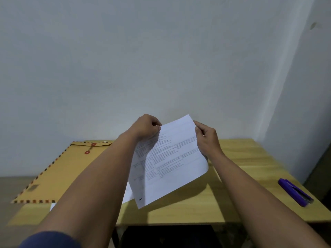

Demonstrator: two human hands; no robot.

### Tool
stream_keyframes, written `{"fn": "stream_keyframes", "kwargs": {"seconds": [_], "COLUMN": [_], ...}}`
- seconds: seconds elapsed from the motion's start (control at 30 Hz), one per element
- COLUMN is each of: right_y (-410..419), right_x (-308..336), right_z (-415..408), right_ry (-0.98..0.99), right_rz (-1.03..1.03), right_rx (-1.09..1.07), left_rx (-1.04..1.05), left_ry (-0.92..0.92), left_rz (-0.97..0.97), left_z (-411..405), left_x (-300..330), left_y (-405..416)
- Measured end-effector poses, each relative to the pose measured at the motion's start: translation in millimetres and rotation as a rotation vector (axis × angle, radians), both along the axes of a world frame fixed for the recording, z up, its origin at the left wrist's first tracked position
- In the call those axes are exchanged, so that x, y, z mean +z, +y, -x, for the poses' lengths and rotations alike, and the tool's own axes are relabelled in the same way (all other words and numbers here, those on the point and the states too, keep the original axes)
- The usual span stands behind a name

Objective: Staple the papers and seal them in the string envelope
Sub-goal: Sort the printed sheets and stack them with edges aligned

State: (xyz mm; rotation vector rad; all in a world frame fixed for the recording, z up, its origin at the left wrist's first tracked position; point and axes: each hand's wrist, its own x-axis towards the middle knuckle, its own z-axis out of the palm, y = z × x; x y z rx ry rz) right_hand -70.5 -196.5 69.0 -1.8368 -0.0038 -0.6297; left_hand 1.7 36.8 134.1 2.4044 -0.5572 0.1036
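Both hands hold the printed papers (168,163) up off the wooden surface (232,158), mid-scene, tilted toward the camera. Left hand (147,127) is pinched shut on the far-left corner; right hand (206,138) is clamped on the far-right edge, thumb on top. Holding by the far end lets the sheets hang and square up, likely jogging the edges before stapling. One more white sheet edge pokes out low behind the stack, so the sheets don't look fully aligned yet.

Papers' long axis runs far-to-near, leaning slightly left at the near end. The text side faces the camera, the top of the page is at the far end by the fingers, and the near corner hangs free just above the surface. The sheets bow a little along the right edge.

Purple stapler (295,193) lies on the right of the surface, well apart from both hands, untouched, placed for a right-hand grab. Its long axis runs diagonally, the mouth end at near-right.

String envelope (59,169) lies flat at left, overhanging the surface's left edge. The flap end with red string buttons (90,148) points far, and the string looks wound. It's parked there for the last step.
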Motion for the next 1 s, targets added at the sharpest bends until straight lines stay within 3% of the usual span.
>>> {"fn": "stream_keyframes", "kwargs": {"seconds": [0.27,0.4,0.5,0.6,0.73,0.83,1.0], "right_y": [114.4,179.8,197.5,194.0,198.4,203.4,204.9], "right_x": [-35.3,-64.2,-86.5,-93.0,-86.0,-86.1,-88.6], "right_z": [-55.0,-78.4,-104.9,-125.9,-138.0,-143.5,-152.5], "right_ry": [0.122,0.302,0.447,0.56,0.697,0.75,0.828], "right_rz": [-0.033,-0.066,0.092,0.455,0.716,0.749,0.619], "right_rx": [0.224,0.413,0.359,0.198,0.264,0.292,0.324], "left_rx": [0.176,0.272,0.344,0.368,0.367,0.345,0.335], "left_ry": [0.138,0.19,0.244,0.272,0.306,0.313,0.313], "left_rz": [-0.003,-0.022,-0.029,-0.074,-0.102,-0.104,-0.072], "left_z": [-3.7,-14.1,-17.7,-20.2,-25.7,-29.8,-33.7], "left_x": [-31.4,-67.8,-100.5,-127.8,-145.0,-149.4,-151.3], "left_y": [121.4,188.9,230.9,256.6,268.9,270.8,270.7]}}
